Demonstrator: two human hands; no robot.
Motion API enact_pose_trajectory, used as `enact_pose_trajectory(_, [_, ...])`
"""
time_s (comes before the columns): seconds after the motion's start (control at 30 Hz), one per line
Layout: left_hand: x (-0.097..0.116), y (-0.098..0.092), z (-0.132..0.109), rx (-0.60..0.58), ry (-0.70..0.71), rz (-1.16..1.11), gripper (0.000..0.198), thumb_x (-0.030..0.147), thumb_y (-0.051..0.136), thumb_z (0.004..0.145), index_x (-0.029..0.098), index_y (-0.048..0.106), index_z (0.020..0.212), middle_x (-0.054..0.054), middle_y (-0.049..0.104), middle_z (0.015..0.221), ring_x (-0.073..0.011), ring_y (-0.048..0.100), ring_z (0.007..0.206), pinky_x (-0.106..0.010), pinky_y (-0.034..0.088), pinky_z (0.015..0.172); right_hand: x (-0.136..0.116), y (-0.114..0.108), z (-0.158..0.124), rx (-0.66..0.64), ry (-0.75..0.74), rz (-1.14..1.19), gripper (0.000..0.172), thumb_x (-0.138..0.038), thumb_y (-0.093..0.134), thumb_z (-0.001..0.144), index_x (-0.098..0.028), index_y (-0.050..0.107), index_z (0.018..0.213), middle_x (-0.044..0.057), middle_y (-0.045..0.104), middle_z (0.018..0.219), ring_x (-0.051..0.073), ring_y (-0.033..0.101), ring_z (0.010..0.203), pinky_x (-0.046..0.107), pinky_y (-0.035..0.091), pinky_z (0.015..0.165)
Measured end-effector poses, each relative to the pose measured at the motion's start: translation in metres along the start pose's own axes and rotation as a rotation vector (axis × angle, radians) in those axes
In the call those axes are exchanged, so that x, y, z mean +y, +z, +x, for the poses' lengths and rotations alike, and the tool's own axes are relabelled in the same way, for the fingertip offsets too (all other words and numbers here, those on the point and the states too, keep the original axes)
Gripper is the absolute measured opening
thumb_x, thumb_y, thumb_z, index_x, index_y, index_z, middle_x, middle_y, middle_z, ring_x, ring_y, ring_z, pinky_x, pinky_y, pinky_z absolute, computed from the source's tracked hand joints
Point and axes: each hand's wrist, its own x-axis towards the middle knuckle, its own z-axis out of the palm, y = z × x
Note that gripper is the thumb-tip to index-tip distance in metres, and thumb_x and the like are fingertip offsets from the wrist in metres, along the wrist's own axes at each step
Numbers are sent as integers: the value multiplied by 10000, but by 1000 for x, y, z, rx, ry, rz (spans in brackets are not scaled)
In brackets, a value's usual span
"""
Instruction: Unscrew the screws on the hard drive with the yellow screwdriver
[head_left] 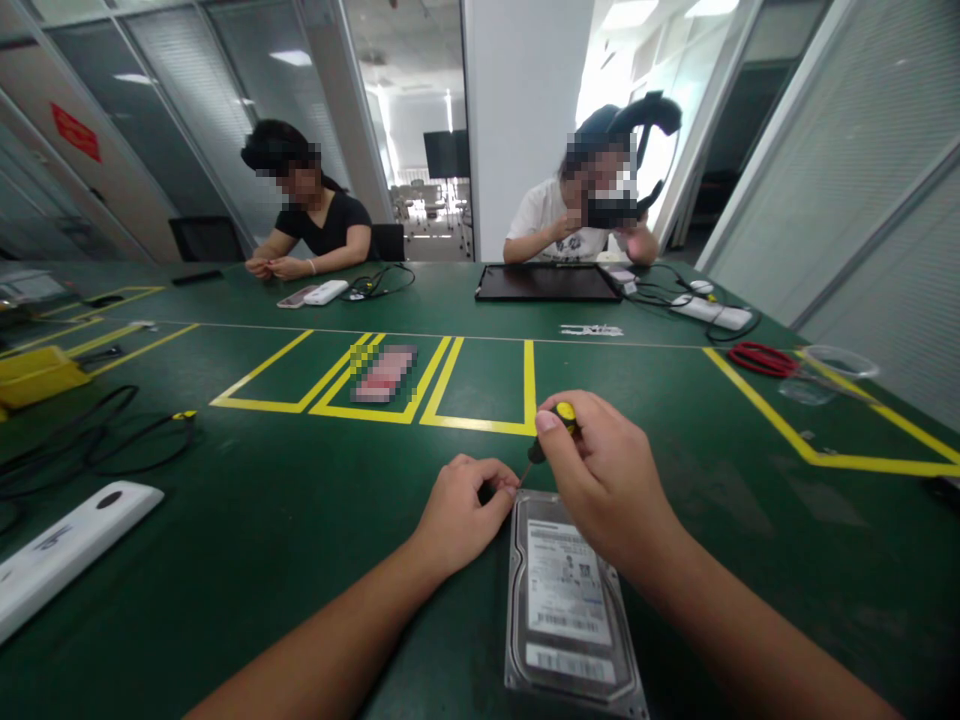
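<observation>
A silver hard drive (pixel 566 600) with a white label lies flat on the green table in front of me. My right hand (pixel 611 475) is closed round the yellow-and-black handle of a screwdriver (pixel 535 450). Its shaft slants down to the drive's far left corner. At that same corner my left hand (pixel 465 512) has thumb and fingertips pinched together beside the screwdriver's tip. Whatever sits between those fingertips, if anything, is too small to make out. Part of the drive's far right edge is hidden behind my right hand.
Yellow tape marks rectangles on the table (pixel 315 520); a phone (pixel 385 374) lies in one. Left are a white power bank (pixel 71 550), black cables (pixel 135 455) and a yellow bin (pixel 41 378). Red-handled scissors (pixel 765 360) lie right. Two people sit opposite, near a black panel (pixel 547 283).
</observation>
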Motion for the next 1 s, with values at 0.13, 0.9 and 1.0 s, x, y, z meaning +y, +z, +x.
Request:
enact_pose_trajectory(0.13, [1, 1, -1, -2, 27, -5, 128, 179, 602, 838, 248, 710, 855, 51, 706, 789, -167, 586, 805, -297, 400, 770, 4, 1, -1, 0, 42, 48, 172, -322, 530, 952, -180, 572, 1039, 15, 626, 808, 139, 584, 701, 274, 412, 655])
enact_pose_trajectory(0.9, [2, 1, 0, -10, 37, 37, 140, 200, 586, 854, 236, 721, 865, 22, 692, 784, -182, 568, 796, -299, 380, 725, -6, -5, -4, 45, 19, -44, 213, -326, 657, 854, -187, 508, 792, -1, 569, 701, 121, 527, 623, 235, 354, 553])
enact_pose_trajectory(1.0, [1, 1, 0, -9, 35, 38, 144, 196, 584, 859, 238, 721, 875, 26, 697, 796, -180, 573, 810, -295, 381, 734, -7, -5, -3, 42, 32, -22, 214, -316, 687, 831, -188, 516, 816, -10, 569, 699, 115, 529, 614, 231, 367, 554])
